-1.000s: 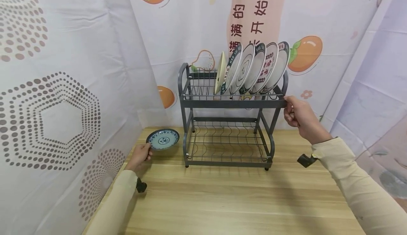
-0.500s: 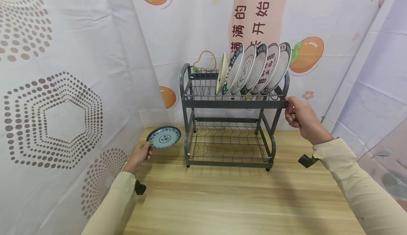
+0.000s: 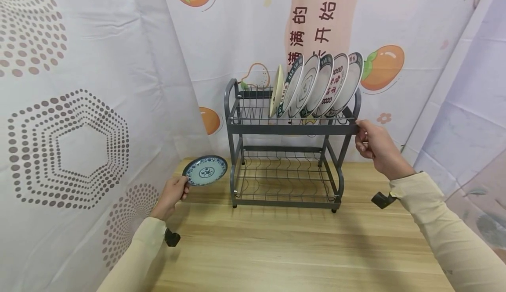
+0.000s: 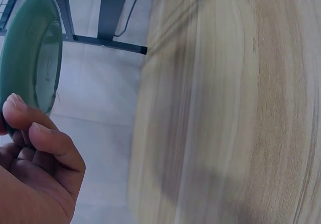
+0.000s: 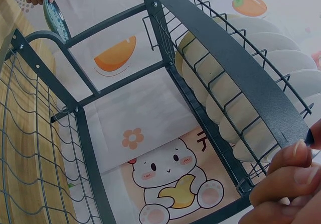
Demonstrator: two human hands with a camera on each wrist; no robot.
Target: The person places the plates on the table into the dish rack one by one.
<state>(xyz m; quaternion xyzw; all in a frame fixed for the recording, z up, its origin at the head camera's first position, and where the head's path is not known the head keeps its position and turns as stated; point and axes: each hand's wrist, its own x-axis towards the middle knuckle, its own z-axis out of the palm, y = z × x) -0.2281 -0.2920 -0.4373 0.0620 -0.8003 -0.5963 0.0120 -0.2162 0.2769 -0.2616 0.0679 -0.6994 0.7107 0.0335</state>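
My left hand (image 3: pixel 172 195) pinches the near left rim of a small blue-patterned plate (image 3: pixel 205 170), held above the table left of the rack. In the left wrist view the green underside of the plate (image 4: pixel 27 53) shows, with curled fingers below its edge. My right hand (image 3: pixel 377 147) grips the front right corner of the dark grey two-tier dish rack (image 3: pixel 292 129). Several white plates (image 3: pixel 306 88) with printed rims and a cream plate (image 3: pixel 276 91) stand on edge in the rack's upper tier, toward the right. The right wrist view shows fingers (image 5: pixel 301 156) at the end of the rack's front bar.
The lower tier (image 3: pixel 282 173) of the rack is bare wire. The upper tier's left slots (image 3: pixel 252 107) hold no plates. A wooden table (image 3: pixel 276 248) carries the rack, and printed curtains (image 3: pixel 237 19) hang behind and at both sides.
The blue-patterned plate has risen slightly and its face tips a little more toward the head camera. The right hand keeps its grip on the rack corner.
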